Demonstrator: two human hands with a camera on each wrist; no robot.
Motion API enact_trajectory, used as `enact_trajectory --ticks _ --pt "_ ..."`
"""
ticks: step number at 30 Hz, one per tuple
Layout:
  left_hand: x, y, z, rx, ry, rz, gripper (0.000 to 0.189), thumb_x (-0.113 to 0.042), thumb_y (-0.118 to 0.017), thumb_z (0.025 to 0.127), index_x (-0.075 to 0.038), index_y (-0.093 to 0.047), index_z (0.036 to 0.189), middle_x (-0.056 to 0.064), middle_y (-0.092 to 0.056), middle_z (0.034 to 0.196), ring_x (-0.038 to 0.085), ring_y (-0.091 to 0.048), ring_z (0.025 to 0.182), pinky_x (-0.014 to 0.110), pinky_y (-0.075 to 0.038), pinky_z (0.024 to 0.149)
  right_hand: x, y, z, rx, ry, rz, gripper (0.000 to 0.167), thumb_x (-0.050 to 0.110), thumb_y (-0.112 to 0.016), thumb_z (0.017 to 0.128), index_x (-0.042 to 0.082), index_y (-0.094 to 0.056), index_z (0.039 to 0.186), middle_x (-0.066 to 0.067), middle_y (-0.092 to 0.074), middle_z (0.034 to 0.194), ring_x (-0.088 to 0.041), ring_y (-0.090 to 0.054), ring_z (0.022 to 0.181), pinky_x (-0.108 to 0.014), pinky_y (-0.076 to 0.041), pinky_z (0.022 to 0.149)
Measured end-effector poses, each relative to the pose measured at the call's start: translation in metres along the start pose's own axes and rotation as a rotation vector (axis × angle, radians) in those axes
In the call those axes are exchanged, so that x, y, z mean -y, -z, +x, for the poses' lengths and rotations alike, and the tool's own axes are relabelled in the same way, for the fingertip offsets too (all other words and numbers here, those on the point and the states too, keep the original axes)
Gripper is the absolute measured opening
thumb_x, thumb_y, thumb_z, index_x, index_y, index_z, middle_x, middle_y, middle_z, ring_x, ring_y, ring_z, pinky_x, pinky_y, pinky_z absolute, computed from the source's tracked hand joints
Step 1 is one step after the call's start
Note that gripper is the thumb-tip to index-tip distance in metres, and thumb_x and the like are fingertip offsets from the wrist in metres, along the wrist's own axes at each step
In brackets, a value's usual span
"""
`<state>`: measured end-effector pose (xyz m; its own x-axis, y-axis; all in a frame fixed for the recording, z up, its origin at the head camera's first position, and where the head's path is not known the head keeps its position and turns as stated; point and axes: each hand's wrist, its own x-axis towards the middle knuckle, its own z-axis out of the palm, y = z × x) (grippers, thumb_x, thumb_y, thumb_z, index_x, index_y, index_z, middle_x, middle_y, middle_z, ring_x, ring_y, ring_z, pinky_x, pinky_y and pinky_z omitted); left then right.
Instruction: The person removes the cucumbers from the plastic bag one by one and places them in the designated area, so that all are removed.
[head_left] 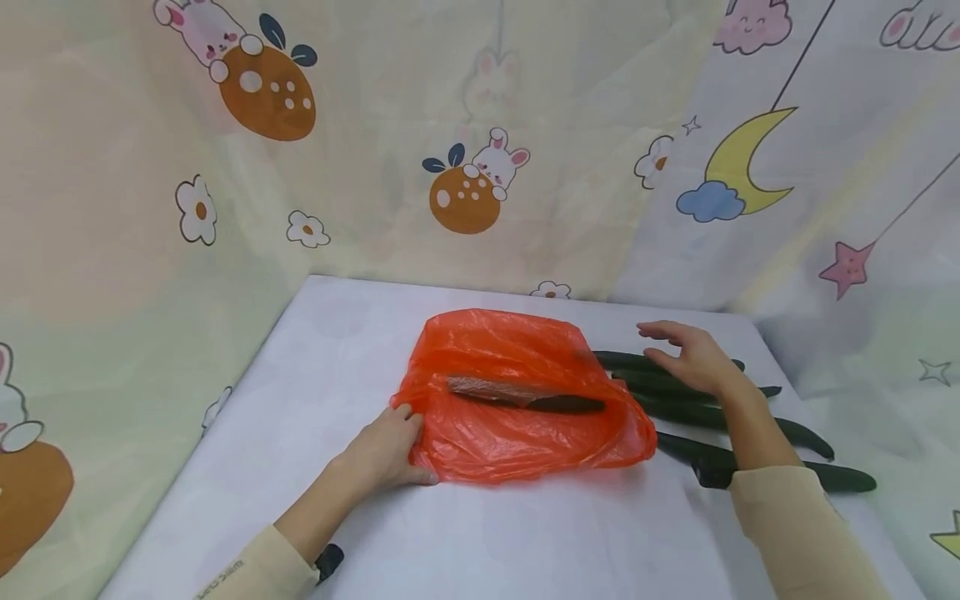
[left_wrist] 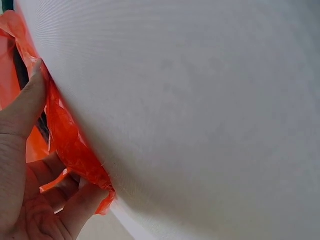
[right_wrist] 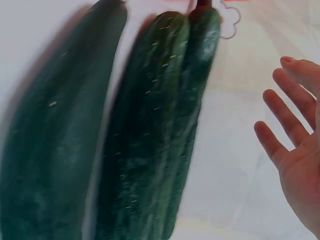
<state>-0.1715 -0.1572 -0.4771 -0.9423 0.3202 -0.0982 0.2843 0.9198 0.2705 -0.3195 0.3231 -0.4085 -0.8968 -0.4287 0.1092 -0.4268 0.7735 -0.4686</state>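
A red plastic bag (head_left: 517, 446) lies spread on the table, with one dark cucumber (head_left: 566, 404) on it, partly veiled by the thin film. At the bag's left edge my left hand (head_left: 382, 450) grips the plastic. In the left wrist view the thumb and curled fingers of this hand (left_wrist: 15, 170) have the crumpled edge (left_wrist: 70, 142) between them. My right hand (head_left: 693, 362) holds nothing, over several green cucumbers (head_left: 802, 437) right of the bag. Its fingers are spread beside the long cucumbers (right_wrist: 145, 130) in the right wrist view.
The white table (head_left: 337, 350) ends at a patterned cloth backdrop (head_left: 360, 167) with rabbits and flowers. The cucumbers on the right lie roughly side by side, their left ends close to the bag, and the right forearm crosses over them.
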Motion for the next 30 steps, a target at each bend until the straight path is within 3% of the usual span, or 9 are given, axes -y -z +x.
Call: enact_trajectory --ticks 13,24,30 --pt "0.003 -0.002 0.002 0.004 0.008 0.0 0.08 -0.055 -0.092 0.067 -0.007 -0.064 0.125 0.002 -0.053 0.104 0.017 -0.051 0.094 0.036 -0.058 0.08 0.04 -0.008 0.005 -0.008 0.093 0.007 0.045 0.02 -0.068 0.099 0.01 -0.059 0.142 -0.015 -0.06 0.143 -0.039 -0.054 0.13 -0.067 -0.045 0.102" --pt "0.004 -0.001 0.003 0.015 0.008 0.002 0.079 -0.056 -0.091 0.068 -0.007 -0.064 0.124 0.002 -0.054 0.103 0.016 -0.051 0.093 0.034 -0.057 0.079 0.08 -0.01 0.016 0.021 0.164 0.032 0.047 0.011 -0.069 0.097 0.012 -0.059 0.143 -0.014 -0.062 0.139 -0.038 -0.056 0.13 -0.064 -0.045 0.105" --pt "0.004 -0.002 0.004 0.006 -0.004 0.005 0.079 -0.055 -0.091 0.068 -0.006 -0.064 0.124 0.002 -0.054 0.103 0.016 -0.051 0.094 0.034 -0.057 0.08 0.095 -0.019 0.023 0.042 0.18 0.064 0.045 0.02 -0.069 0.099 0.017 -0.06 0.143 -0.009 -0.062 0.14 -0.032 -0.056 0.129 -0.062 -0.047 0.104"
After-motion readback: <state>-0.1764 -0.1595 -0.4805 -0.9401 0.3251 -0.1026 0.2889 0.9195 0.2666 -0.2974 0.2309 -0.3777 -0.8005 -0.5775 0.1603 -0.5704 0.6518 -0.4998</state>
